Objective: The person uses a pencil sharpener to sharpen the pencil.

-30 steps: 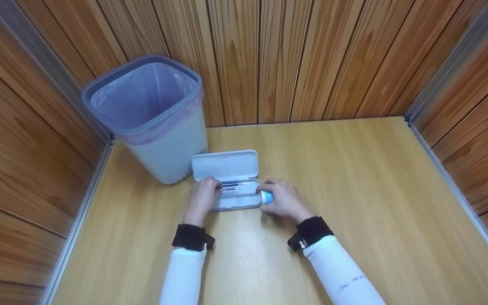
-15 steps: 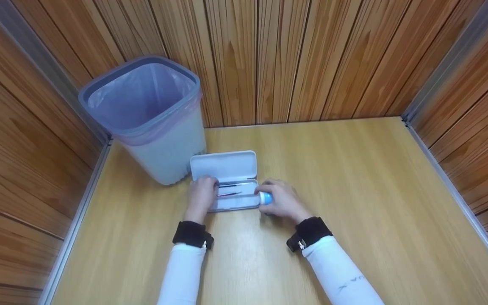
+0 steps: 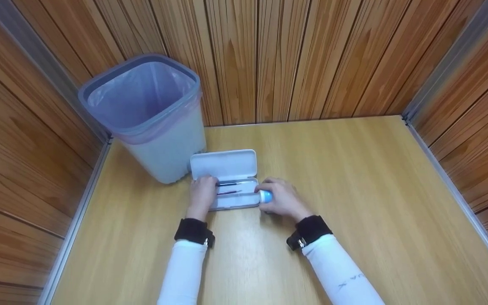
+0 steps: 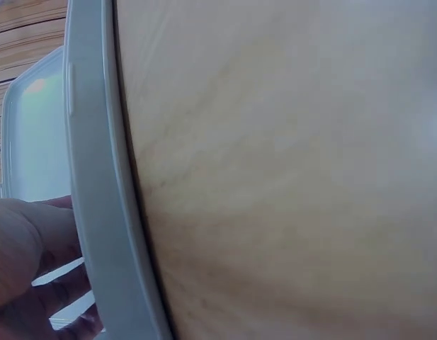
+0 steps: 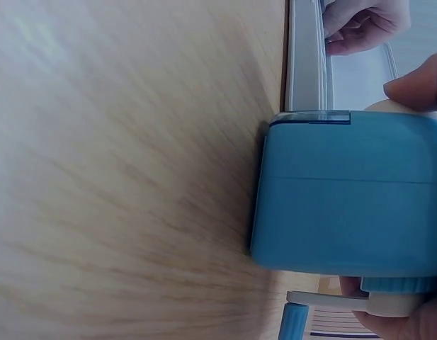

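Note:
A pale pencil case (image 3: 237, 202) lies on the table with its lid (image 3: 226, 165) folded back. My left hand (image 3: 203, 192) reaches into its left end, fingers bent down inside past the rim, as the left wrist view (image 4: 27, 262) shows from the side. A dark slim pen or pencil (image 3: 229, 184) and a reddish one (image 3: 229, 192) lie in the back compartment, their left ends hidden by that hand; whether it pinches them I cannot tell. At the case's right end, my right hand (image 3: 284, 199) grips a blue hand-crank pencil sharpener (image 5: 345, 191), its crank (image 5: 331, 301) showing below.
A tall bin (image 3: 163, 148) with a grey rim and a thin liner stands at the back left, close by the case. Wood-panelled walls (image 3: 278, 63) enclose the wooden table (image 3: 345, 178) at the back and both sides.
My left hand has shifted slightly left within the case. The pens or pencils, bunched together earlier, now lie apart as two lines. My right hand with the sharpener stays in place.

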Tool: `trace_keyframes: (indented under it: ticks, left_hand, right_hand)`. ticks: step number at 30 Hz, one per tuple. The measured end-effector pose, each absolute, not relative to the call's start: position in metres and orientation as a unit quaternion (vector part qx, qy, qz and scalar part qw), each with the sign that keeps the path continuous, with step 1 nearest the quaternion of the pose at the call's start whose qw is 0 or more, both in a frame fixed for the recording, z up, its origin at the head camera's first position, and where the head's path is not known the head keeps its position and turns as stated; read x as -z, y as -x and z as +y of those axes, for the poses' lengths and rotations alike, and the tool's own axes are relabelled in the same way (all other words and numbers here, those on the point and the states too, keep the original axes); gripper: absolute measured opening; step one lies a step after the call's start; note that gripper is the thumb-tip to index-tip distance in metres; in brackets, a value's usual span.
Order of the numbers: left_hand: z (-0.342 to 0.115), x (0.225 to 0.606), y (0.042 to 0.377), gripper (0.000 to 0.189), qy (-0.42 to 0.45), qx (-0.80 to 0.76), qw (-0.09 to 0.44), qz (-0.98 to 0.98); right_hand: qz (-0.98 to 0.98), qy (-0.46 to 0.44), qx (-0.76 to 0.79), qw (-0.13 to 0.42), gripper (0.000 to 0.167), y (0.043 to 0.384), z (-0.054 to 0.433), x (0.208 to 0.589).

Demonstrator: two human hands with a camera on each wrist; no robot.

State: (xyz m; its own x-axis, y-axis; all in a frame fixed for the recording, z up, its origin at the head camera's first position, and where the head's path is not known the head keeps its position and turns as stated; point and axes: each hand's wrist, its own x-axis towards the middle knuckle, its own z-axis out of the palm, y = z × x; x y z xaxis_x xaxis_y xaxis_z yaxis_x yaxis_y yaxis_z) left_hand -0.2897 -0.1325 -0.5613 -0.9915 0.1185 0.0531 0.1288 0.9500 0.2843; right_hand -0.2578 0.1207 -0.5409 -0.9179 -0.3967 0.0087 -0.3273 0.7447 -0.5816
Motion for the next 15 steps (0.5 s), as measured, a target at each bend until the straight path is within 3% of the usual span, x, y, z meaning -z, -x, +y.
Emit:
trace_keyframes:
  ticks: [6, 15]
  left_hand:
    - [-0.1325, 0.5623, 0.2889, 0.018, 0.062, 0.137, 0.024, -0.988]
    - [-0.1344, 0.5584, 0.2868, 0.013, 0.075, 0.126, -0.009, -0.989]
  right_hand:
    - [0.931, 0.21, 0.297, 0.036, 0.04, 0.2585, 0.1208, 0.5414]
    - [0.929, 0.197, 0.309, 0.057, 0.042, 0.2571, 0.1184, 0.5401]
